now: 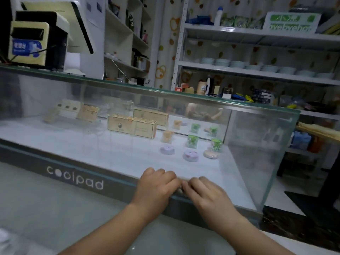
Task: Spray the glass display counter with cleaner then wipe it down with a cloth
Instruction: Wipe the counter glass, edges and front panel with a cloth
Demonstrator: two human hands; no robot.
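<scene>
Looking down from my head, the glass-walled display desk (257,144) with its green-edged top fills the middle of the view. Along its base runs the dark grey band with white "coolpad" lettering (74,178).

My left hand (156,186) lies just right of that lettering, at the line where the band meets the front pane. Its knuckles are up and its fingers (160,173) are curled close together against the glass. My right hand (204,194) sits just beyond it, farther from the lettering. Its bent fingers (191,183) point at the left hand and touch it. A small pale bit shows where the two hands meet. It may be something pinched between them, but I cannot tell.

Above the lettering, inside the glass, long pale wooden boxes (131,127) stand on the white floor. Farther right of the band lie round lilac tins (167,149) and small green packs (192,141).

High above the lettering, on the glass top, sits a black and cream till (46,34). Well up and to the right of the band, white metal shelves (257,72) carry stacked pale bowls (266,68).
</scene>
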